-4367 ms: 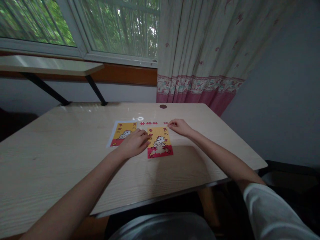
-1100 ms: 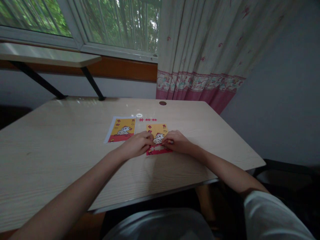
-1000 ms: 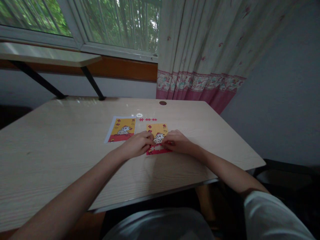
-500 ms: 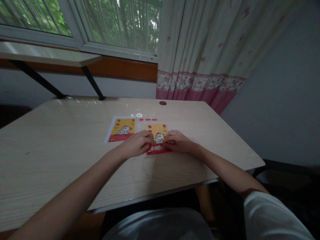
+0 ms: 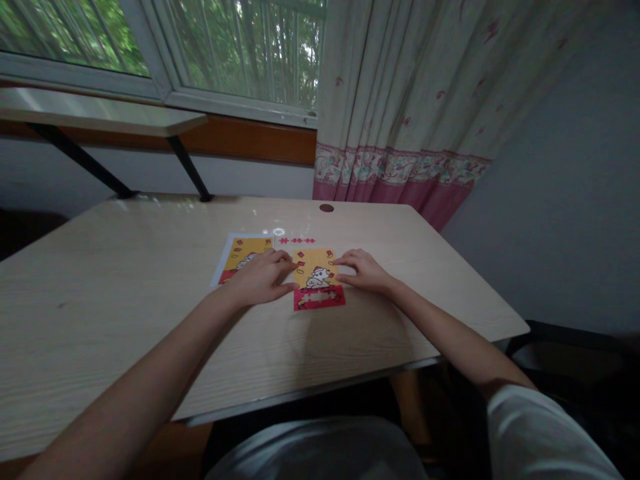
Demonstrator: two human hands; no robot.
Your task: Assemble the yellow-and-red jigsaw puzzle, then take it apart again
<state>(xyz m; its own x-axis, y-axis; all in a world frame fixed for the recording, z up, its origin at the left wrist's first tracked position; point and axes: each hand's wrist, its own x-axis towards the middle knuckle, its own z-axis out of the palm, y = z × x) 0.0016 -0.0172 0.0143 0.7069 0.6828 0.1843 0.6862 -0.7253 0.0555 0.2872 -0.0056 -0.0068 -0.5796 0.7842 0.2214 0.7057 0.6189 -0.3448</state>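
A jigsaw puzzle (image 5: pixel 313 261) with a white cartoon animal on yellow lies flat on the table in front of me. Its lower red band has a gap in the middle where the tabletop shows. My left hand (image 5: pixel 267 277) is at the puzzle's left edge, thumb and forefinger spread apart and pointing at it. On the opposite edge, my right hand (image 5: pixel 367 272) has its thumb and fingers apart too, the tips at the border. Just beyond the puzzle, three red puzzle pieces (image 5: pixel 297 241) lie in a row. Partly behind my left hand is a printed picture sheet (image 5: pixel 255 244) with the same design.
The pale wooden table (image 5: pixel 150 267) carries a raised shelf (image 5: pixel 110 110) on black legs at the back left. A round brown disc (image 5: pixel 327 208) sits near the far edge. Behind are a window and a floral curtain (image 5: pixel 400 120).
Both hands have moved outward from the puzzle's middle to its sides, and their fingers have spread. The animal picture and the gap in the red band are now uncovered.
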